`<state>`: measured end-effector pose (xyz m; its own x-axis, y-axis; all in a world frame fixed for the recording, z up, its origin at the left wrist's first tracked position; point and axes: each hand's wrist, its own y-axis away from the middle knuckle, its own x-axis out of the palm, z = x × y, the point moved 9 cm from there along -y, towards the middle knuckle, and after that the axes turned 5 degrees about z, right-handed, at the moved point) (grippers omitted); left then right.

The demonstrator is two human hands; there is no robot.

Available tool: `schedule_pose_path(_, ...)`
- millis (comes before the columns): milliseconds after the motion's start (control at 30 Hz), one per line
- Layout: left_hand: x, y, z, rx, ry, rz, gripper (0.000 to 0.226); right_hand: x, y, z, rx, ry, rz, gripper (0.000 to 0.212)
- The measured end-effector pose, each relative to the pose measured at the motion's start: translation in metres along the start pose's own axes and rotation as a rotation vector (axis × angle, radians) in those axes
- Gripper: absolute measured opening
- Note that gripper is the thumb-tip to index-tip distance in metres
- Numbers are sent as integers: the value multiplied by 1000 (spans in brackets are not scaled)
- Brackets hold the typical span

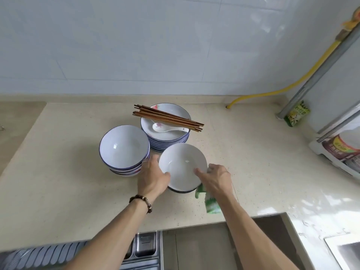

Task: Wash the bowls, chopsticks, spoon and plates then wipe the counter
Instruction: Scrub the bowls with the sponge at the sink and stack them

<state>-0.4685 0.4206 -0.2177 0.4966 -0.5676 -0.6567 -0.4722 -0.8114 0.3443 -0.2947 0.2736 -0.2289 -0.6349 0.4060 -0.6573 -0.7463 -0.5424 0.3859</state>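
Pale tiled wall (136, 45) rises behind a beige speckled counter (243, 152). A yellow hose (303, 75) and grey pipe (319, 75) run down at right.

Single view, head-worn wide-angle camera, looking forward and steeply down over beige speckled stone counter (68, 172). Faces white tiled wall (136, 45), which fills upper third. Lens close: both forearms enter from bottom edge, left hand (152, 176) and right hand (214, 178) near frame centre. Edges bend with wide-angle distortion. No second view, so no shared part.
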Motion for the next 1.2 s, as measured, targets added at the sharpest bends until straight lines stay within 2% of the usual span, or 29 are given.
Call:
schedule_pose_path(100,5,-5,0,10,-46,3,49,6,-6,-2,-15,-20,14,17)
schedule_pose_path(167,6,-7,-1,15,-45,13,47,4,-5,1,-35,-58,4,9)
schedule_pose_path(267,4,-8,-7,52,-14,2,44,-9,1,11,-69,-133,-37,9)
schedule_pose_path(333,0,-7,-16,85,27,-19,41,-21,4,12,-74,-175,-41,22)
schedule_pose_path(433,-7,2,-39,139,106,-34,34,-39,6,0,-17,-262,-22,12)
schedule_pose_path(533,-4,12,-64,180,244,-20,29,-61,13,-13,43,-398,-39,13)
schedule_pose_path(633,27,28,-88,108,458,138,32,-89,26,-33,96,-520,-64,11)
schedule_pose_path(733,83,51,-114,-86,786,376,26,-121,38,-56,120,-600,-95,10)
schedule_pose_path(833,137,82,-155,-161,988,478,31,-161,50,-97,138,-660,-161,10)
schedule_pose_path(933,176,102,-185,-140,996,450,37,-193,64,-140,116,-787,-181,13)
schedule_pose_path(1100,250,150,-238,-79,855,353,34,-276,98,-256,195,-940,-289,51)
schedule_pose_path(1200,286,177,-272,0,739,372,52,-318,123,-314,256,-1036,-347,25)
